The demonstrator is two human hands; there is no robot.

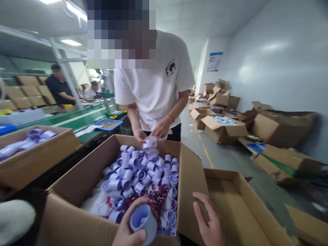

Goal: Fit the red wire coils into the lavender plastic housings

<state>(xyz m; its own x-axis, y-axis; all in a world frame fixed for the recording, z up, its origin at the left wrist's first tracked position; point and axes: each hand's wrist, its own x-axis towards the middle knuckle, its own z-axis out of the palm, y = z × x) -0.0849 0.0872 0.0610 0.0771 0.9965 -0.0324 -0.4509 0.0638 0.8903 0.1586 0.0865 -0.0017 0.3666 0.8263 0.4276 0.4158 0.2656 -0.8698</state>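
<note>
My left hand point(128, 227) is wrapped around a lilac plastic cup-like part point(150, 228), its open end tilted up toward me, with something pale inside that I cannot make out. The cup is above the near edge of a large cardboard box point(77, 181). My right hand point(208, 222) is open, fingers apart, over the box's right flap point(191, 181); whether it touches the flap I cannot tell. Inside the box lie many similar lilac cups point(140, 175) and a tangle of dark red, bead-like pieces point(156, 198).
Across the box a person in a white T-shirt point(153, 82) handles a pale cup with thin plastic point(151, 143). An open carton point(230, 191) stands at right, another box of lilac parts point(38, 150) at left. Beyond are a green conveyor point(64, 118), a blue tray point(109, 124) and piled cartons point(222, 128).
</note>
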